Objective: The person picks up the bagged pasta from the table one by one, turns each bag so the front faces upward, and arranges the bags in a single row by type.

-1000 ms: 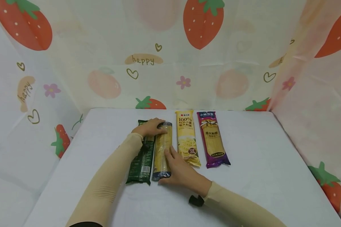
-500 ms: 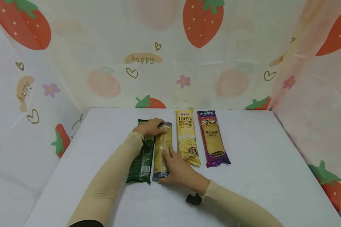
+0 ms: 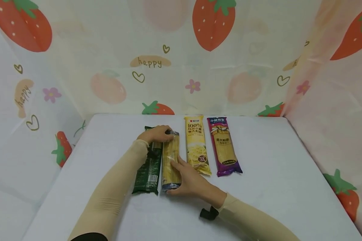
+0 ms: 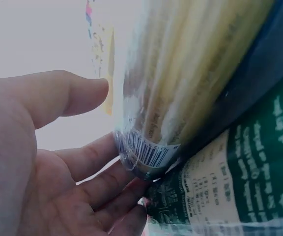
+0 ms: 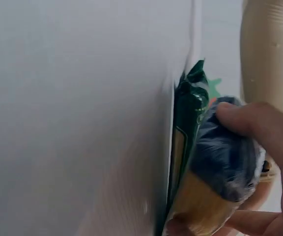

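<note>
A clear-wrapped pack of spaghetti (image 3: 171, 150) with dark blue ends lies among other packs on the white table. My left hand (image 3: 157, 134) is at its far end; in the left wrist view the fingers (image 4: 102, 184) curl against the barcoded tip, and the thumb stands beside it. My right hand (image 3: 193, 180) grips the near end, its thumb on the blue end (image 5: 225, 152) in the right wrist view. Directly left is a dark green pasta pack (image 3: 147, 175), partly hidden under my left hand and forearm.
Right of the held pack lie a yellow pasta pack (image 3: 196, 144) and a purple pasta pack (image 3: 224, 147), side by side. The white table (image 3: 274, 187) is enclosed by a strawberry-printed cloth (image 3: 211, 93) at the back and sides.
Both hands stay at the spaghetti pack's ends. The pack has turned slightly, with less of its blue far end showing. The whole head view has shifted a little.
</note>
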A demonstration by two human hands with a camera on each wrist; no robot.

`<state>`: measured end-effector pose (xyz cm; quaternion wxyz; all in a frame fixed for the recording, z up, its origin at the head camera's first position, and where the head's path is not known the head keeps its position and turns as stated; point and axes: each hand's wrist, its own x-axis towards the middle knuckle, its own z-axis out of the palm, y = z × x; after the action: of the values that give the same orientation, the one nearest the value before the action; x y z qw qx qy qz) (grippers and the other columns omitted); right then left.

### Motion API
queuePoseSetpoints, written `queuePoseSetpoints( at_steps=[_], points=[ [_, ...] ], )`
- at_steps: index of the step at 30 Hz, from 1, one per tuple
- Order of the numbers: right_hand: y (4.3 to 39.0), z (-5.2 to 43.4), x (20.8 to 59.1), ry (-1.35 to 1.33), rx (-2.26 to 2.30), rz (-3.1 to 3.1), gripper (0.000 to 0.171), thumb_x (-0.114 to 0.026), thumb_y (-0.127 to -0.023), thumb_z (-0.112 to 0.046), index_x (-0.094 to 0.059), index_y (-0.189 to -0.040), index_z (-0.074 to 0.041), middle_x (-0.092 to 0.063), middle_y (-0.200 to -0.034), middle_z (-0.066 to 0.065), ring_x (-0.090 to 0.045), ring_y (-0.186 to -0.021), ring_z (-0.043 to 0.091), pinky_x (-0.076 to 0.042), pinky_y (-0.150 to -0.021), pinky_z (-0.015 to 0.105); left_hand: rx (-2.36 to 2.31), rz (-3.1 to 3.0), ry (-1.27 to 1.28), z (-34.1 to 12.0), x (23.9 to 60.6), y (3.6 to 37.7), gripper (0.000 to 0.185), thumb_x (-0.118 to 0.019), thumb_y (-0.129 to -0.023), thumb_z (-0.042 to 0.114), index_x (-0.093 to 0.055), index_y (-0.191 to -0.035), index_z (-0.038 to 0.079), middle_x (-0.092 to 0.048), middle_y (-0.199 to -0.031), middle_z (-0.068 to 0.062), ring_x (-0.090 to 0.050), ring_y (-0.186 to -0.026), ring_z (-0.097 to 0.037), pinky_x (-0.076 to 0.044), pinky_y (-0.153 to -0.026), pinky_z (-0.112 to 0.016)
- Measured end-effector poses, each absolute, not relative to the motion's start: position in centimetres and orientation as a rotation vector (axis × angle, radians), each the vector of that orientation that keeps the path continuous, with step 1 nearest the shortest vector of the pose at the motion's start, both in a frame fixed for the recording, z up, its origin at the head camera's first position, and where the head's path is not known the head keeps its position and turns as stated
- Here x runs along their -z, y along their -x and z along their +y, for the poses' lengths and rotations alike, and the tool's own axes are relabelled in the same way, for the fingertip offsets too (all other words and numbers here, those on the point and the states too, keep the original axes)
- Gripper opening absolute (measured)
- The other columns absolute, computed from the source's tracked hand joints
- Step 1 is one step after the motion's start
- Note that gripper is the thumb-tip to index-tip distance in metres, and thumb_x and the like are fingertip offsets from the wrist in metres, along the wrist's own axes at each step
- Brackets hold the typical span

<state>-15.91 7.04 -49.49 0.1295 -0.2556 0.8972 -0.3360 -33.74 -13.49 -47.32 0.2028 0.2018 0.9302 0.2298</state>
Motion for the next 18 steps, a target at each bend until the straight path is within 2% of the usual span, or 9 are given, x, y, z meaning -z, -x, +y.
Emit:
queuePoseSetpoints(
  at_steps=[6, 13, 18],
  points=[
    [15.6, 8.6, 49.4, 0.749, 1.159, 2.537, 0.108, -0.096, -0.080, -0.043, -0.039, -0.168, -0.015, -0.019, -0.178, 0.012, -0.027, -0.161, 0.038, -0.039, -0.123, 0.056, -0.704, 2.593, -0.590, -13.9, 47.0, 33.9, 0.051, -0.047, -0.115, 0.030, -0.053, -0.155, -0.001, -0.054, -0.156, -0.024, -0.053, -0.142, -0.041, -0.044, -0.119, -0.055],
    [15.7, 10.2, 49.5, 0.786, 1.325, 2.512, 0.107, -0.097, -0.081, -0.038, -0.039, -0.167, -0.012, -0.020, -0.178, 0.009, -0.025, -0.162, 0.035, -0.038, -0.124, 0.057, -0.943, 2.594, -0.571, -14.1, 46.0, 33.9, 0.051, -0.044, -0.115, 0.029, -0.055, -0.154, -0.002, -0.056, -0.153, -0.024, -0.057, -0.136, -0.041, -0.047, -0.115, -0.056],
    [15.6, 11.0, 49.4, 0.781, 1.468, 2.438, 0.104, -0.096, -0.084, -0.031, -0.038, -0.168, -0.012, -0.021, -0.178, 0.007, -0.034, -0.159, 0.033, -0.047, -0.118, 0.051, -1.088, 2.585, -0.498, -14.2, 45.9, 33.8, 0.048, -0.040, -0.115, 0.028, -0.059, -0.151, 0.002, -0.056, -0.154, -0.023, -0.058, -0.135, -0.039, -0.047, -0.114, -0.057]
  ],
)
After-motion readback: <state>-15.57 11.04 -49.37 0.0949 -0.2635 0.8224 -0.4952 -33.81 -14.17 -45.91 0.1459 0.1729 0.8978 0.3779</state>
